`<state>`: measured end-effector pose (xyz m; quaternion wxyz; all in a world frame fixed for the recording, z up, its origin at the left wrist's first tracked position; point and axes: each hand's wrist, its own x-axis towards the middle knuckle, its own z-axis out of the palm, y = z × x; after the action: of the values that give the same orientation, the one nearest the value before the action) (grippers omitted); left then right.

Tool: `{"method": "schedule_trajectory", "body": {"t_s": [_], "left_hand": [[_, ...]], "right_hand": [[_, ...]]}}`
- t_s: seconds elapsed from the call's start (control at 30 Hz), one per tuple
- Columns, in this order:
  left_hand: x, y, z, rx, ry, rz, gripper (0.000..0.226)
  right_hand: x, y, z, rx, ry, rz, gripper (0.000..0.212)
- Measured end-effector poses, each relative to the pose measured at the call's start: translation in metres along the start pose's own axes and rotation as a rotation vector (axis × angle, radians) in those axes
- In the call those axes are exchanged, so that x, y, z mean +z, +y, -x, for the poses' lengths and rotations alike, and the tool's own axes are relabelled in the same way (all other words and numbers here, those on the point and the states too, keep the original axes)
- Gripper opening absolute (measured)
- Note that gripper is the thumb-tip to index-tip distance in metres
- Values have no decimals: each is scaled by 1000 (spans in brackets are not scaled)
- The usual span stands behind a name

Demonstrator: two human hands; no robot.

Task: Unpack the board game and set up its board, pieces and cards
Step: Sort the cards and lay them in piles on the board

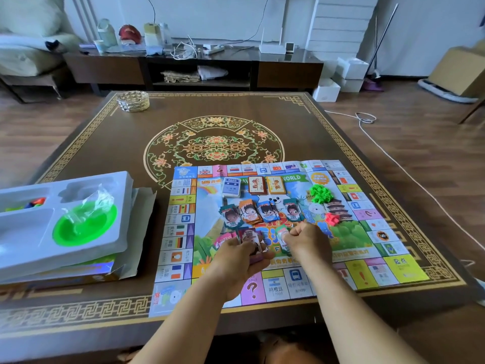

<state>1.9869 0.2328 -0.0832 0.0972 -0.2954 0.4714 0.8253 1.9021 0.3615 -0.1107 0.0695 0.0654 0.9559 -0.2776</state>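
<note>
Two hands over board (367,248): left hand (242,254) grips money stack (250,239); right hand (305,236), nearer the gap below the note row (262,211), pinches one note (282,233).

Two bare forearms reach in from the bottom edge, with no sleeves showing up to where the frame cuts them off. The left hand (240,261) and right hand (305,240) wear no gloves, rings or watch.

One board (362,274), three card decks (231,187), four money piles (262,211), two house heaps (320,193), one tray (26,248).
</note>
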Motion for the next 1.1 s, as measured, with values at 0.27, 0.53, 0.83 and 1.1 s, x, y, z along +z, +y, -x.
{"method": "schedule_trajectory", "body": {"t_s": [0.27,0.53,0.83,1.1], "left_hand": [[3,-1,4,45,45,-21,12],[2,-2,14,50,77,-47,7],[-6,5,18,68,150,-32,8],[-39,24,18,80,249,40,21]], "right_hand": [[-19,-17,31,-23,-143,-498,28],[-17,-17,64,88,-371,-835,13],[-7,-28,56,9,-181,-638,19],[-5,-35,29,-10,-38,-336,14]]}}
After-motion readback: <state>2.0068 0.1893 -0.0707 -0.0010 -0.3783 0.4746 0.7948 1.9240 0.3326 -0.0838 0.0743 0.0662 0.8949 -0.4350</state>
